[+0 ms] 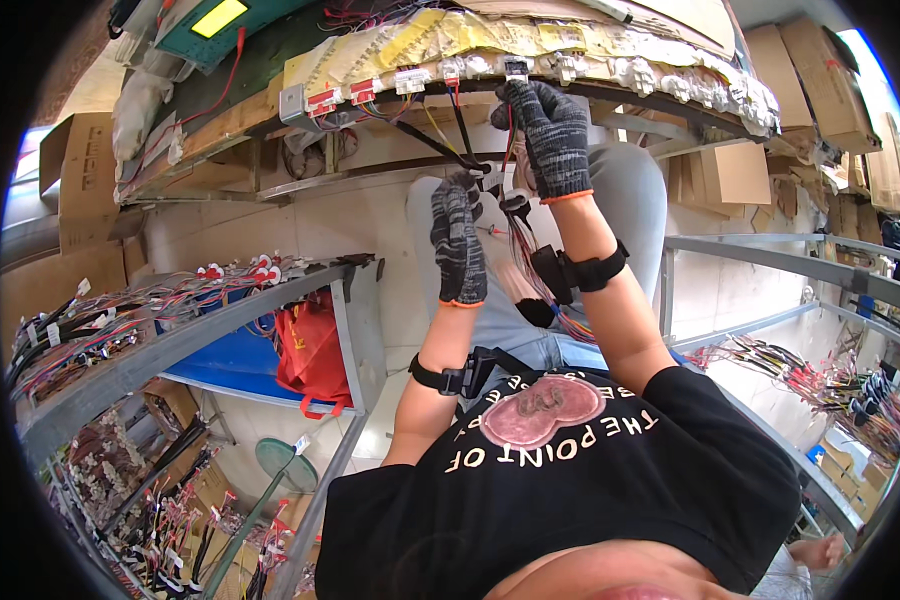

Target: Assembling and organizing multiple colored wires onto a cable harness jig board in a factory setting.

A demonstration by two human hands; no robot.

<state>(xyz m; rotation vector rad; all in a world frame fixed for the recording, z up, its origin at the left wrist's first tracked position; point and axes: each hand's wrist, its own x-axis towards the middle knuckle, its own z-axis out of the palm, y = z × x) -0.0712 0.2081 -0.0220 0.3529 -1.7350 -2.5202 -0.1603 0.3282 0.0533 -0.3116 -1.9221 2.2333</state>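
Both my hands wear dark grey knit gloves with orange cuffs. My left hand (pixel 457 240) is closed round the upper part of a wire harness (pixel 520 235), whose coloured wires hang down over my lap. Farther up and to the right, my right hand (pixel 552 140) pinches at the front edge of the bench, just below a white connector (pixel 516 68); a red wire runs down beside its fingers. The fingertips partly hide what they hold. Black-sleeved and coloured wires (pixel 460 120) rise from the harness to a row of connector sockets (pixel 410 82) along the taped board (pixel 390 52).
A green device (pixel 185 40) with a lit yellow screen stands far left. Wire bundles lie on a metal rack (pixel 185 330) at left, with a red bag (pixel 315 350) below. More harnesses (pixel 820 385) hang at right. Cardboard boxes (pixel 830 85) stand far right. A person's bare hand or foot (pixel 818 550) shows lower right.
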